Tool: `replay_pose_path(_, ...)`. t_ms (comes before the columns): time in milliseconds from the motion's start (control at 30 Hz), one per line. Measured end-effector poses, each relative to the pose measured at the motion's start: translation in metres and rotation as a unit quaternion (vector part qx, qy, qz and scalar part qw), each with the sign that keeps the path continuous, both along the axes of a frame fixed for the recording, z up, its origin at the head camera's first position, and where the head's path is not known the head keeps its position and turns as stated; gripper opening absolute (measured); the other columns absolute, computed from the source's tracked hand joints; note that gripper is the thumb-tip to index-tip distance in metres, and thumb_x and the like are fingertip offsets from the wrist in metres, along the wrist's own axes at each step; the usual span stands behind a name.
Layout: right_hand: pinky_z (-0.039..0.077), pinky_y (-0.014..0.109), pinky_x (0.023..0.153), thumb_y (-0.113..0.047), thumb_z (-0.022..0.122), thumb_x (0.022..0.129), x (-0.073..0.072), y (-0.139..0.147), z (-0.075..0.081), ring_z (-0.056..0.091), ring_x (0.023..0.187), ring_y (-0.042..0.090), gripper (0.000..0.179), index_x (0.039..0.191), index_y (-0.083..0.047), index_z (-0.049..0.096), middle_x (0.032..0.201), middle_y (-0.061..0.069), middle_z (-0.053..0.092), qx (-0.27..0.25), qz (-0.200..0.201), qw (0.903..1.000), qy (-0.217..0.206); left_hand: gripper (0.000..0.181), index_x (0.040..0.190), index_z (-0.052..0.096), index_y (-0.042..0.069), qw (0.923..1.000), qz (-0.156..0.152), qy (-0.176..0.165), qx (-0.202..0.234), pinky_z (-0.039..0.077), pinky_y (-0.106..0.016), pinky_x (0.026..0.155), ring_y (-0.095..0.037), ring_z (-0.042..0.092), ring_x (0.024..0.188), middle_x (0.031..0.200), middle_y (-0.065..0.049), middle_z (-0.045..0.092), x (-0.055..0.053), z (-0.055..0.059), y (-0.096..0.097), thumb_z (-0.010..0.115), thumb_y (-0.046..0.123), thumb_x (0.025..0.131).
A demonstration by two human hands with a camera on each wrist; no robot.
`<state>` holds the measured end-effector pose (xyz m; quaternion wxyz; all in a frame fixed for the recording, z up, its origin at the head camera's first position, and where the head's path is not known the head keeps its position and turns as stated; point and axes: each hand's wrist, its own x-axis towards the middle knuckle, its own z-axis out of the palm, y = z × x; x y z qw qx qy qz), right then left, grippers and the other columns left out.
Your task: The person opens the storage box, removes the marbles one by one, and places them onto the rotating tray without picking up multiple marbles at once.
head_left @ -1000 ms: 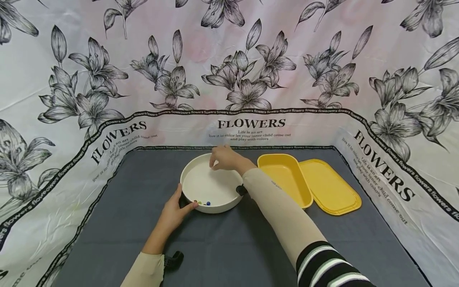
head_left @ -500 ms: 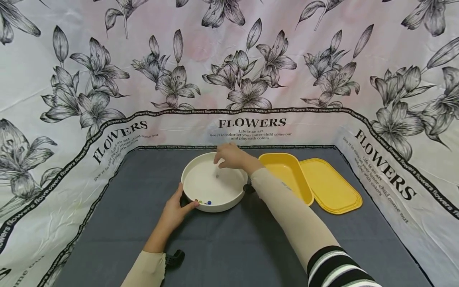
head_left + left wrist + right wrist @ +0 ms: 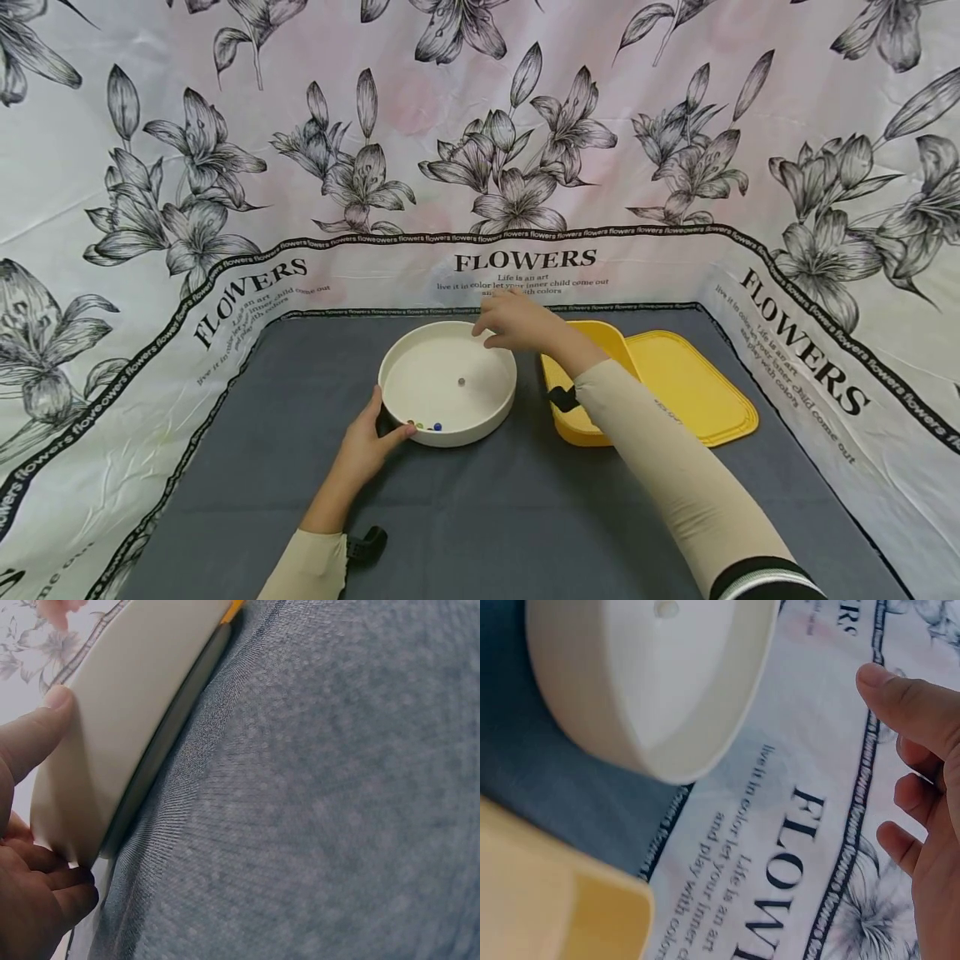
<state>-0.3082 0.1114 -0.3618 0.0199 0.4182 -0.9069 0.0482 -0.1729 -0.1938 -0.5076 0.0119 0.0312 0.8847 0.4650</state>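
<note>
A round white dish (image 3: 442, 358) stands at the middle of the table in the head view. My left hand (image 3: 363, 446) grips its near-left side, thumb at the rim and fingers around the wall; the left wrist view shows the thumb (image 3: 56, 705) against the wall. Several small beads lie in the dish by that thumb, one a blue bead (image 3: 438, 427). A greyish bead (image 3: 461, 382) sits alone near the middle of the dish floor. Above the dish's far-right rim is my right hand (image 3: 521, 321), fingers loosely bent and holding nothing.
A yellow box (image 3: 588, 435) stands right of the dish, partly hidden by my right forearm. Its flat yellow lid (image 3: 693, 387) lies beside it on the grey cloth (image 3: 480, 517). A flower-print cloth (image 3: 420, 183) rises behind the table.
My right hand has moved right, from over the dish to its rim, fingers parting. The greyish bead, blurred beneath the fingers half a second ago, now lies in the dish. My left hand stays.
</note>
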Motion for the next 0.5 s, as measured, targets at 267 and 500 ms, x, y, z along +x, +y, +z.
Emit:
replay_pose_path(267,0.041,0.043,0.092,-0.031,0.082,0.089,0.03,0.034,0.013,0.052,0.096,0.015,0.026,0.115,-0.027,0.079,0.098,-0.007,0.065,-0.018,0.004,0.9995,0.024,0.109,0.164,0.009,0.003,1.0,-0.001,0.001,-0.002,0.023,-0.059,0.123,-0.037,0.018,0.156,0.17,-0.019,0.014,0.001,-0.001,0.0,0.079,0.043,0.09)
replay_pose_path(500,0.037,0.039,0.085,-0.028,0.083,0.089,0.055,0.064,0.015,0.047,0.088,0.014,0.023,0.111,-0.024,0.08,0.089,-0.004,0.06,-0.068,0.007,0.9974,0.024,0.111,0.165,0.009,0.003,1.0,0.003,0.002,-0.005,0.024,-0.059,0.122,-0.037,0.019,0.156,0.169,-0.019,0.015,0.001,0.0,0.0,0.079,0.046,0.089)
